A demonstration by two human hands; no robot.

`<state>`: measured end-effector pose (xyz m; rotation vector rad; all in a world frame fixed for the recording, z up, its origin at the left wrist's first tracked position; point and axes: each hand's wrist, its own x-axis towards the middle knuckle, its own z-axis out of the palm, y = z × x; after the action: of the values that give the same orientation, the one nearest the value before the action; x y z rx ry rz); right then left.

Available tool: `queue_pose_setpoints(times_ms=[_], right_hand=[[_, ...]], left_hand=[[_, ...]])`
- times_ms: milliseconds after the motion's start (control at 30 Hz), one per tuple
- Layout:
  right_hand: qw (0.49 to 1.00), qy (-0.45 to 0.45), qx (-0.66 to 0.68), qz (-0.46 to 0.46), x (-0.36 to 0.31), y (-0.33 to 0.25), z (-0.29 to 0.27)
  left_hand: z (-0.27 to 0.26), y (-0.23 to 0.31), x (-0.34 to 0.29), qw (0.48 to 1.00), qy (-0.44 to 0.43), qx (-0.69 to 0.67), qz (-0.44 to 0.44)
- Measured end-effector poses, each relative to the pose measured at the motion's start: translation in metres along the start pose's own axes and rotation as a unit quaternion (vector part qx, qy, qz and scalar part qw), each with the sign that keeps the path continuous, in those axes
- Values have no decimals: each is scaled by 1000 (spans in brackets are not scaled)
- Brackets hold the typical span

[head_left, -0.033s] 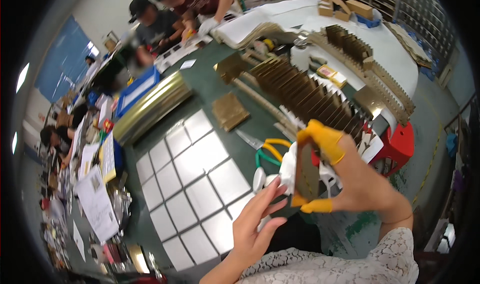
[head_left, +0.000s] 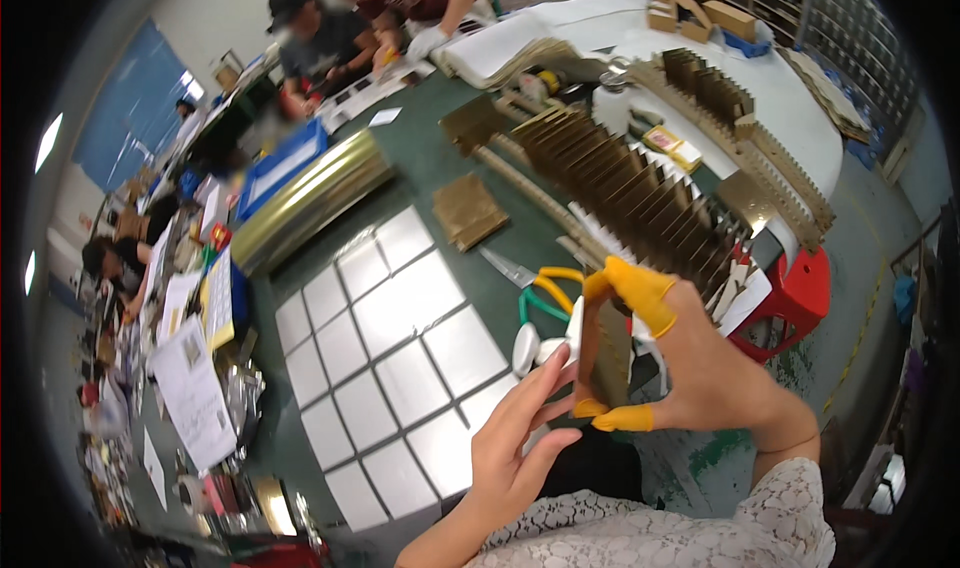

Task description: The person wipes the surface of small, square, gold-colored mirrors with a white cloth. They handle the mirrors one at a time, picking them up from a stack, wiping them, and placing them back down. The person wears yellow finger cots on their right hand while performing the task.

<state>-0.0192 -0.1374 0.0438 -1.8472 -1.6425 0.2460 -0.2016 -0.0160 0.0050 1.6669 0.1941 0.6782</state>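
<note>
My right hand (head_left: pixel 705 368), with yellow finger cots on its fingertips and thumb, grips a thin brownish-gold plate (head_left: pixel 606 353) by opposite edges. The plate stands on edge, its face turned toward the hand's palm. Just left of it, my left hand (head_left: pixel 520 438) is bare with fingers stretched out; whether its fingertips touch the plate I cannot tell. Beyond the hands lie scissors (head_left: pixel 511 270) with yellow and green handles. A grid of silvery square plates (head_left: pixel 405 383) covers the green tabletop (head_left: pixel 415 138) to the left.
A slotted rack holds a row of upright brown plates (head_left: pixel 620 178) ahead. A small brown stack (head_left: pixel 470 211) and a shiny gold roll (head_left: pixel 315 203) lie farther left. A red stool (head_left: pixel 790 308) stands at right. Two people work across the table.
The whole scene has shifted slightly in the picture. My right hand keeps its hold on the plate, and my left hand stays beside it.
</note>
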Motion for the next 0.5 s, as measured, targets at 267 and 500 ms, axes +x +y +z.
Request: queue_pose_setpoints(times_ms=[267, 500], right_hand=[[989, -27, 144, 6, 21, -49, 88], [888, -9, 444, 118, 5, -49, 134]], left_hand=[[-61, -18, -71, 966, 182, -96, -159], [-116, -51, -108, 891, 202, -356, -197]])
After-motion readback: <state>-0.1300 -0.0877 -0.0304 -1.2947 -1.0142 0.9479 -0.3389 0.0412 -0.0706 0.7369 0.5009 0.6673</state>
